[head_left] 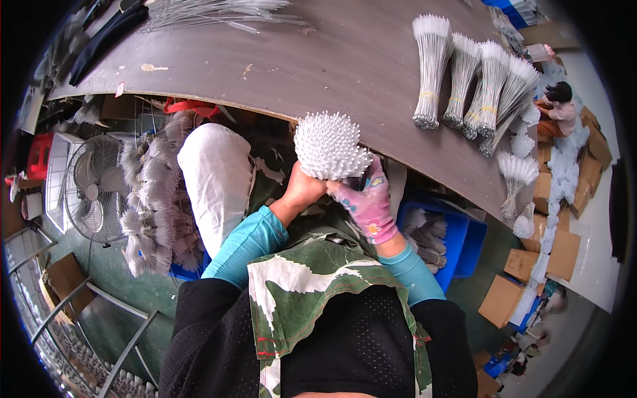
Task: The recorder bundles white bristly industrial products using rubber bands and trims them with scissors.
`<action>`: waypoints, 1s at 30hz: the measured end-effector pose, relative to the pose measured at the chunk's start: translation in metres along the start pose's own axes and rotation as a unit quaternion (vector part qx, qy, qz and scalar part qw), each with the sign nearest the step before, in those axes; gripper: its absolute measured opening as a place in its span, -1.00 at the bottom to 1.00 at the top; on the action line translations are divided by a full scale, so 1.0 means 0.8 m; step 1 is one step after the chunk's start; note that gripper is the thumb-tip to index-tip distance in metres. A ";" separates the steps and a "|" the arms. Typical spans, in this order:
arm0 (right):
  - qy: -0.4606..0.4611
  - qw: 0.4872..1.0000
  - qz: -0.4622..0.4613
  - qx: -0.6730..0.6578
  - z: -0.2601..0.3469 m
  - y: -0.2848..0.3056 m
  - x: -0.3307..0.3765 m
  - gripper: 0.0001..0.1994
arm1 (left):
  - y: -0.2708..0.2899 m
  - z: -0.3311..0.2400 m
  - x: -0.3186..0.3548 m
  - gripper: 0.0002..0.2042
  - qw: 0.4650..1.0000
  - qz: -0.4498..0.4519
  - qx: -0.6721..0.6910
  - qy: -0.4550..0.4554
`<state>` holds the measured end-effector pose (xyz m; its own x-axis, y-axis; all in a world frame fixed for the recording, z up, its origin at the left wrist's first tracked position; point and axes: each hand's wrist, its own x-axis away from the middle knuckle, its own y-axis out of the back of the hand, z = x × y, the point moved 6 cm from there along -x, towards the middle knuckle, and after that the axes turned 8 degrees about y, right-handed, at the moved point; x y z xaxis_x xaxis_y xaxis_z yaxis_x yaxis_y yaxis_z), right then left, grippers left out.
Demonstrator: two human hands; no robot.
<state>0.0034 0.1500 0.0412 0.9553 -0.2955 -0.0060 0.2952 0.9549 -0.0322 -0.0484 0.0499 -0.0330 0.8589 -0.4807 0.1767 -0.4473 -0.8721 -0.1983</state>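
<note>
A thick bundle of thin wire brushes (pixel 330 142) stands in front of me at the table's near edge, its white tips facing up toward me in a rounded head. My bare left hand (pixel 304 188) is closed around the left underside of the bundle. My right hand (pixel 367 204), in a pink flowered glove, is closed against its lower right side, thumb meeting the left hand. The wire stems below the head are mostly hidden by the hands.
Several tied brush bundles (pixel 428 73) lie on the brown table (pixel 318 60) at right; loose wires (pixel 219 14) lie at its far left. Below are a blue bin (pixel 458 239) at right and hanging brushes (pixel 156 186) beside a fan (pixel 96 189) at left. Another person (pixel 559 109) sits far right near cardboard boxes (pixel 501 300).
</note>
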 end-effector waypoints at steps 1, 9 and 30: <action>-0.019 0.999 0.048 0.007 0.006 0.004 -0.001 -0.47 | 0.003 -0.003 0.000 -0.54 1.000 -0.003 0.003 -0.001; -0.011 0.999 -0.011 0.047 0.035 0.062 -0.021 -0.77 | 0.008 -0.008 -0.005 -0.45 0.997 0.037 -0.067 -0.029; -0.178 0.979 0.100 0.023 0.079 0.072 -0.045 -0.58 | 0.008 0.002 -0.007 -0.56 0.998 0.032 -0.038 -0.041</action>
<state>-0.0128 0.2171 0.1027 0.9363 -0.0812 0.3418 0.0940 0.9954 -0.0208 -0.0552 0.0473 -0.0370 0.8439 -0.5297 0.0854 -0.5174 -0.8456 -0.1315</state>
